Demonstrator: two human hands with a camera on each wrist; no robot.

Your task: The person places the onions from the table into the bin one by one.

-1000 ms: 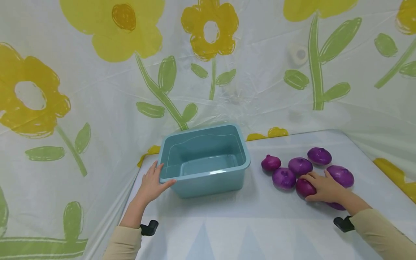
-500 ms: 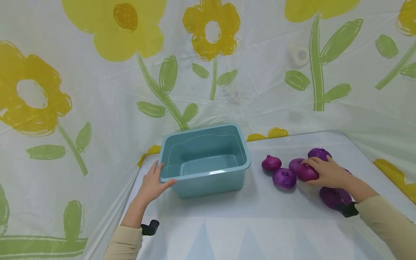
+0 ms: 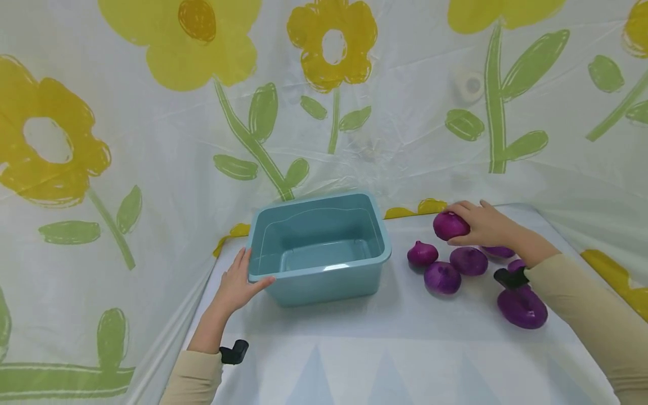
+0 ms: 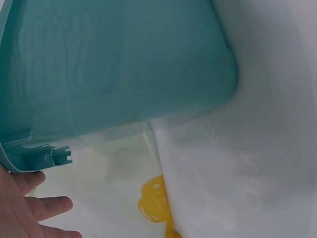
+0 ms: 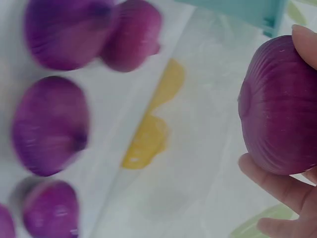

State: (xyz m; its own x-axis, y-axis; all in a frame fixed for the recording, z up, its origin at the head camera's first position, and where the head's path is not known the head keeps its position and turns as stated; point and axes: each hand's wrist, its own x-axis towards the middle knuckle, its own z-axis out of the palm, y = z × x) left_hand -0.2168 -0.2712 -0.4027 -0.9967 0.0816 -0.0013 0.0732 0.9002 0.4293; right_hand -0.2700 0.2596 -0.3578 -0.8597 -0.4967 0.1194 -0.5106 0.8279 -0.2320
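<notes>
In the head view my right hand (image 3: 485,226) holds a red onion (image 3: 450,226) above the far side of the table. The right wrist view shows the thumb and fingers around the same red onion (image 5: 280,109). Below and nearer lie other purple onions, among them a small pointed onion (image 3: 422,255) and a larger onion (image 3: 442,278) beside it. My left hand (image 3: 236,286) rests at the front left corner of a blue-green plastic basin (image 3: 324,286), fingers extended and thumb along the front rim. Nothing lies inside the basin.
A flat, wide onion (image 3: 522,307) lies nearest me on the right, and another onion (image 3: 468,261) sits mid-group. Part of the group is behind my right wrist and sleeve. A flower-printed curtain (image 3: 395,124) hangs just behind the white table (image 3: 354,349).
My right hand has lifted the red onion out of the group, carrying it up and away from me, slightly left. The left hand and basin have stayed in place.
</notes>
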